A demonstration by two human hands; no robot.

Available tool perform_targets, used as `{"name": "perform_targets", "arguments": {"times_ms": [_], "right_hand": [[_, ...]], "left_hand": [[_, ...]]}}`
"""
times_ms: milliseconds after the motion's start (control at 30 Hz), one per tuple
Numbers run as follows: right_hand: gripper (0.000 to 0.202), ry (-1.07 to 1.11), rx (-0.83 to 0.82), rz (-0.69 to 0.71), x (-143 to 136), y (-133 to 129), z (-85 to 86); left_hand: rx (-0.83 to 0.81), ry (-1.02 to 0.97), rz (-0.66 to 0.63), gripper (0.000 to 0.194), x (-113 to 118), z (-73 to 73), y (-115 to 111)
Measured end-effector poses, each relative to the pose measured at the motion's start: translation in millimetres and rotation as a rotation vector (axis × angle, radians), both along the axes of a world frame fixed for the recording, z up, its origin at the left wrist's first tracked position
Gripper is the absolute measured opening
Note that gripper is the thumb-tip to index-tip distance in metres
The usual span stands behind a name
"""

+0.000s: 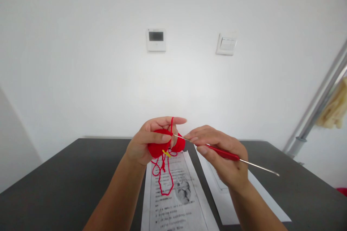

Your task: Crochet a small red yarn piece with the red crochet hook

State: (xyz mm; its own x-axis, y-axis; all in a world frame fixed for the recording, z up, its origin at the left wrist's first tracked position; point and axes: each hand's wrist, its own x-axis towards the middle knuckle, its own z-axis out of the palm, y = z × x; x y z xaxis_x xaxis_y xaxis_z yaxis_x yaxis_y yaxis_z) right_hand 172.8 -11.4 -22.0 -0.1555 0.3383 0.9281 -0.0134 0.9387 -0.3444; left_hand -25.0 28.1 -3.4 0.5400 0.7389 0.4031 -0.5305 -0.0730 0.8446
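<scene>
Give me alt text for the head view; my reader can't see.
The left hand pinches a red crochet piece with yarn over its index finger; the right hand holds a red-handled hook, its tip at the piece's edge. Below them, printed sheets lie on a dark table.

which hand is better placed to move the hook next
Likely the right hand: it holds the red-handled hook, whose tip meets the red piece. The left hand is busy pinching that piece.

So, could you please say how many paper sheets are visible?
2: a printed sheet under the red yarn, another sheet under the right hand; others may be hidden.
</scene>
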Motion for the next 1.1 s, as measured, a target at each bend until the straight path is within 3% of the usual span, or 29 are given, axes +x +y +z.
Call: {"name": "perform_targets", "arguments": {"times_ms": [167, 333, 500, 600, 700, 900, 1100], "right_hand": [[0.014, 0.034, -0.097, 0.111, 4, 3, -0.2], [0.010, 0.138, -0.187, 0.196, 3, 8, -5.4], [0.022, 0.045, 0.089, -0.036, 0, 8, -8.1], [0.029, -0.080, 0.248, -0.177, 1, 9, -6.6], [0.031, -0.111, 0.211, -0.179, 1, 12, -6.1], [0.024, 0.074, -0.022, -0.027, 0, 19, -11.2], [0.026, 0.019, 0.059, -0.119, 2, 19, -11.8]], "left_hand": [[-0.019, 0.040, -0.046, 0.033, -3, -0.5, 2], [-0.012, 0.156, 0.061, 0.034, -6, 0.8, -3], [-0.006, 0.263, 0.194, 0.046, -1, 1.1, -9], [0.030, 0.266, 0.228, 0.043, 4, 1.5, -12], [0.034, 0.265, 0.263, 0.040, 7, 2.6, -14], [0.039, 0.192, 0.362, 0.028, 9, 6.0, -13], [0.040, 0.157, 0.360, 0.029, 12, 6.8, -14]]}}
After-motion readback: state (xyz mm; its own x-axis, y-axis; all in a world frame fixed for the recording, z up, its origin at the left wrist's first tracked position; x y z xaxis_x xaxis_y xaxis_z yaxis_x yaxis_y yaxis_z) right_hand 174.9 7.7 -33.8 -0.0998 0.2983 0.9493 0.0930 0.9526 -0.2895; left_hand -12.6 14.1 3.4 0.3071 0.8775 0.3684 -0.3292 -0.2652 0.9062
